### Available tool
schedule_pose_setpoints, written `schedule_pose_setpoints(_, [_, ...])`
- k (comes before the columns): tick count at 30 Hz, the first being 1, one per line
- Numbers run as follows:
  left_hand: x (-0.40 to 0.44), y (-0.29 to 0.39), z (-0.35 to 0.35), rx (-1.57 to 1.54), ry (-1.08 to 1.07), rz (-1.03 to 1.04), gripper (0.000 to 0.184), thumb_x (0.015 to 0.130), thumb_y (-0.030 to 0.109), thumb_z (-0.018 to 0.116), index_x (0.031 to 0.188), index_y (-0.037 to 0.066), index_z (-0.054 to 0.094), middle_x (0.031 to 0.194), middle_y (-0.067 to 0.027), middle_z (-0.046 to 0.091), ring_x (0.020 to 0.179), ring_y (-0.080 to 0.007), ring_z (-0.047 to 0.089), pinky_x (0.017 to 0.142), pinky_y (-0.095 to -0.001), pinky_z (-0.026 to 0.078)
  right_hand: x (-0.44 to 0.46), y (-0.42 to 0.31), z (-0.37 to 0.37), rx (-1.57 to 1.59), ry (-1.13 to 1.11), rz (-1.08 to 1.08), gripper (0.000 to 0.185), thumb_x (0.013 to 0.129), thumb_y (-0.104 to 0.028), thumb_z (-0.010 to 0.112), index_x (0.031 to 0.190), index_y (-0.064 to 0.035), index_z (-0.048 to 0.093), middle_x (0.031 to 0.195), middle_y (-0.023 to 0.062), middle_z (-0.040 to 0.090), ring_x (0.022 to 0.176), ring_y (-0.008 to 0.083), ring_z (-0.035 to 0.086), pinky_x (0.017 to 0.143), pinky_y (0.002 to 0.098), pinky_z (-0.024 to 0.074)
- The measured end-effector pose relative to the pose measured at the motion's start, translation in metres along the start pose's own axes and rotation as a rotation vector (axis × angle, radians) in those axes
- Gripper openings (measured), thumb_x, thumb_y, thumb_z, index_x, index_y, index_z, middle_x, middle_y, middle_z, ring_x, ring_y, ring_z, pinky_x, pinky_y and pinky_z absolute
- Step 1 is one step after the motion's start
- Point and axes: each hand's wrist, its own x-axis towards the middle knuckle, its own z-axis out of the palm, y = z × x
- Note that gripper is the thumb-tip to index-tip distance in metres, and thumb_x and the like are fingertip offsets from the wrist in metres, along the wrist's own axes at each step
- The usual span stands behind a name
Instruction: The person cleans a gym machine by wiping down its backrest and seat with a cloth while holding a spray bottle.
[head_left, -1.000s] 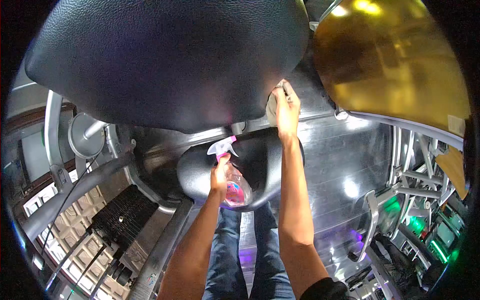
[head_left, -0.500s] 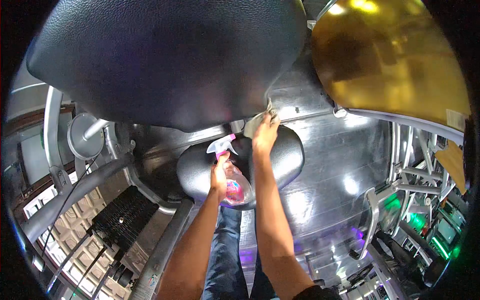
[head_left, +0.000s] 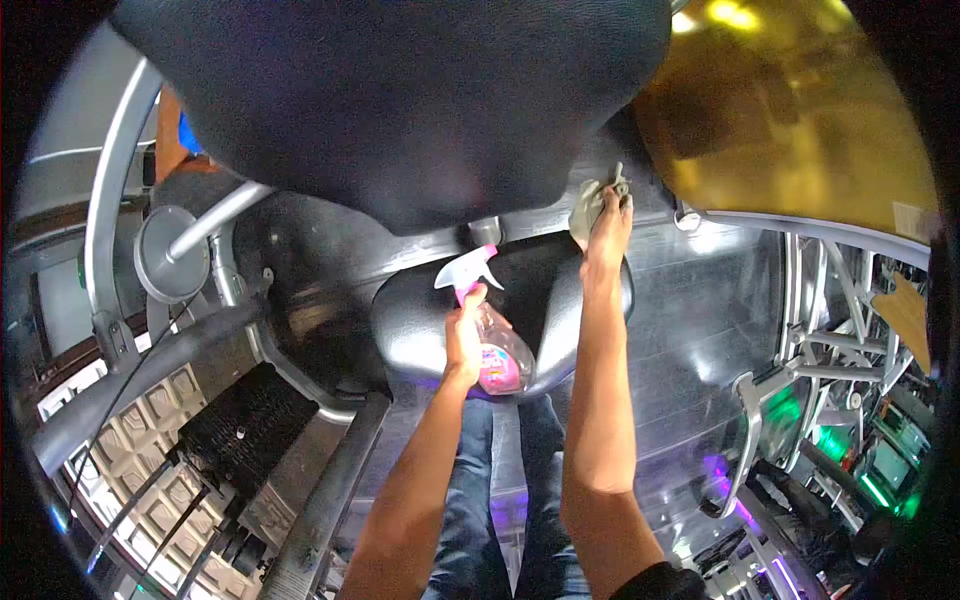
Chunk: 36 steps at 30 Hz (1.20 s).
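My left hand [head_left: 463, 338] is closed round the neck of a clear spray bottle [head_left: 505, 355] with a pink label and a white and pink trigger head. The bottle is tilted in front of a black padded seat [head_left: 415, 325]. Further right, my right hand [head_left: 610, 235] grips a crumpled greyish cloth [head_left: 588, 213], held out past the seat's right side. Above both hands, a large black padded backrest [head_left: 400, 110] fills the top of the view. Whether the cloth touches any surface I cannot tell.
A yellow-gold glossy panel [head_left: 800, 130] stands at upper right. On the left are a grey metal frame [head_left: 150, 395] with a round disc [head_left: 170, 255] and a black weight stack [head_left: 245, 430]. More metal frames [head_left: 830, 350] line the right, beyond the dark shiny floor [head_left: 690, 330].
My right hand has moved right and up with the cloth, away from the backrest's lower edge. The spray bottle and my left hand have shifted slightly right and up in view, as the camera moved.
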Motion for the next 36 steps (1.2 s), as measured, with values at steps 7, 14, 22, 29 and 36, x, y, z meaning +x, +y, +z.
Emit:
schedule_pose_setpoints(7, [-0.01, -0.014, -0.021, -0.304, 0.148, 0.094, 0.055, 0.091, 0.051, 0.056, 0.065, 0.003, 0.063, 0.063, -0.0118, 0.065, 0.059, -0.0213, 0.062, 0.064, -0.0325, 0.049, -0.027, 0.046, 0.059, -0.125, 0.23, -0.06, 0.046, 0.101, -0.027, 0.048, 0.133, 0.0025, 0.035, 0.131, 0.023, 0.05, 0.115, 0.0315, 0.054, 0.103, 0.0406, 0.0381])
schedule_pose_setpoints(14, [-0.014, 0.018, -0.088, -0.141, 0.212, 0.1, 0.062, 0.086, 0.062, 0.054, 0.067, 0.003, 0.064, 0.064, -0.0121, 0.063, 0.063, -0.0218, 0.06, 0.063, -0.0332, 0.048, -0.107, 0.103, 0.13, 0.049, 0.177, 0.13, 0.073, 0.099, -0.048, 0.05, 0.15, -0.0022, 0.025, 0.133, 0.0147, 0.051, 0.125, 0.0257, 0.048, 0.103, 0.04, 0.0405])
schedule_pose_setpoints(22, [-0.005, 0.008, -0.09, -0.174, 0.352, 0.033, 0.057, 0.083, 0.056, 0.061, 0.07, 0.001, 0.065, 0.065, -0.0142, 0.066, 0.058, -0.0236, 0.063, 0.062, -0.0353, 0.05, -0.119, 0.045, 0.077, 0.264, 0.071, 0.241, 0.045, 0.09, -0.031, 0.063, 0.128, -0.0174, 0.043, 0.119, 0.0069, 0.056, 0.109, 0.0232, 0.058, 0.081, 0.0456, 0.0545])
schedule_pose_setpoints(29, [0.01, -0.005, -0.102, -0.144, 0.285, -0.007, 0.053, 0.084, 0.052, 0.062, 0.071, 0.001, 0.066, 0.064, -0.0128, 0.066, 0.059, -0.0222, 0.062, 0.062, -0.0351, 0.049, -0.075, 0.041, 0.096, 0.161, 0.193, -0.147, 0.035, 0.099, -0.025, 0.055, 0.127, -0.0144, 0.037, 0.109, 0.0049, 0.056, 0.082, 0.0141, 0.06, 0.066, 0.0308, 0.0541])
schedule_pose_setpoints(36, [0.009, -0.002, -0.099, -0.105, 0.34, 0.045, 0.049, 0.086, 0.051, 0.06, 0.075, 0.003, 0.066, 0.066, -0.0087, 0.064, 0.064, -0.0176, 0.06, 0.065, -0.0313, 0.047, -0.149, 0.096, 0.121, -0.116, -0.13, 0.156, 0.045, 0.094, -0.03, 0.061, 0.124, -0.003, 0.042, 0.115, 0.0137, 0.055, 0.109, 0.0233, 0.051, 0.101, 0.0379, 0.0369])
